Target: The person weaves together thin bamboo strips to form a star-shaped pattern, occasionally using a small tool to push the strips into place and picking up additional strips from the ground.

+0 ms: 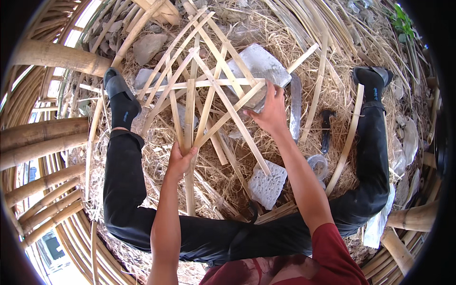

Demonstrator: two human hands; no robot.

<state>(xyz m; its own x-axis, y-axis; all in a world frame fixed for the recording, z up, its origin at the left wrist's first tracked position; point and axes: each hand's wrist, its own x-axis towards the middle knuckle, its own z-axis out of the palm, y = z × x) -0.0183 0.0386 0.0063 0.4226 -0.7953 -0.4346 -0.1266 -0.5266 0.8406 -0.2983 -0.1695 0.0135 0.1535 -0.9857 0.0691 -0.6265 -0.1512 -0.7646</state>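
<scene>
A loose lattice of crossed, pale split-bamboo strips spreads out between my legs. My left hand is closed around the lower ends of several strips where they come together, beside a wider upright strip. At the lattice's right corner, my right hand has its fingers at the end of a slanting bamboo strip, with the thumb lower and to the left; its exact grip is partly hidden. Behind that corner lies a big grey stone block, partly covered by strips.
Right of the lattice lie a flat metal blade, a dark hammer and a clear round container. A pitted pale block sits near my lap, by a dark curved hook. Thick bamboo poles stand at left.
</scene>
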